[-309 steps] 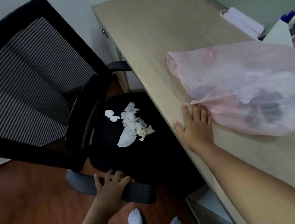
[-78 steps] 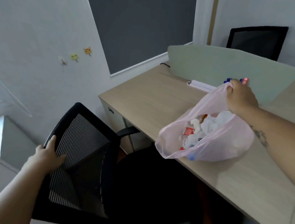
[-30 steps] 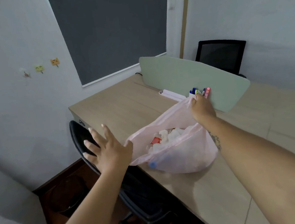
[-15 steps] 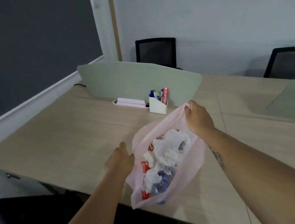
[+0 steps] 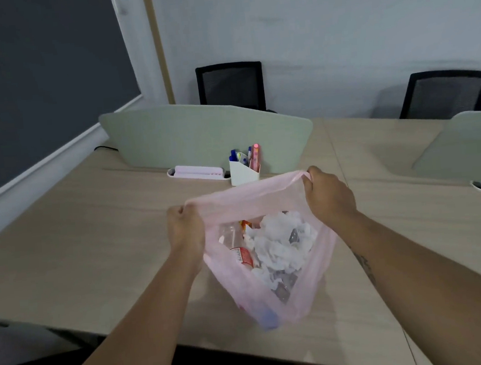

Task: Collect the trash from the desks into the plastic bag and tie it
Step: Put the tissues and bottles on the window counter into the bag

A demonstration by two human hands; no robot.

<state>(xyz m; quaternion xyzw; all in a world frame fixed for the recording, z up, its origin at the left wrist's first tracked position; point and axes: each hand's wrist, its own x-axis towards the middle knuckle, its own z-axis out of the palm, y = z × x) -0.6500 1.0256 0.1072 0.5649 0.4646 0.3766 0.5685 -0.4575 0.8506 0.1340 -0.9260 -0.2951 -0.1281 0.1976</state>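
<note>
A thin pink plastic bag (image 5: 252, 197) stands on the light wooden desk (image 5: 74, 247) in front of me. Its mouth is stretched wide. My left hand (image 5: 184, 230) grips the left edge of the rim and my right hand (image 5: 328, 197) grips the right edge. Inside lie crumpled white tissues (image 5: 281, 244), a clear bottle with a red label (image 5: 238, 247) and other scraps. A blue cap (image 5: 268, 315) shows through the bag's bottom.
A white pen holder (image 5: 244, 170) with pens and a flat white tray (image 5: 198, 172) stand behind the bag, against a pale green divider (image 5: 201, 136). Two black mesh chairs (image 5: 230, 86) stand at the far side. A second divider (image 5: 466, 147) is at the right.
My left hand has left the chair back and taken hold of the bag's left rim. Both hands have pulled the mouth apart and raised it. My view has turned toward the desk.
</note>
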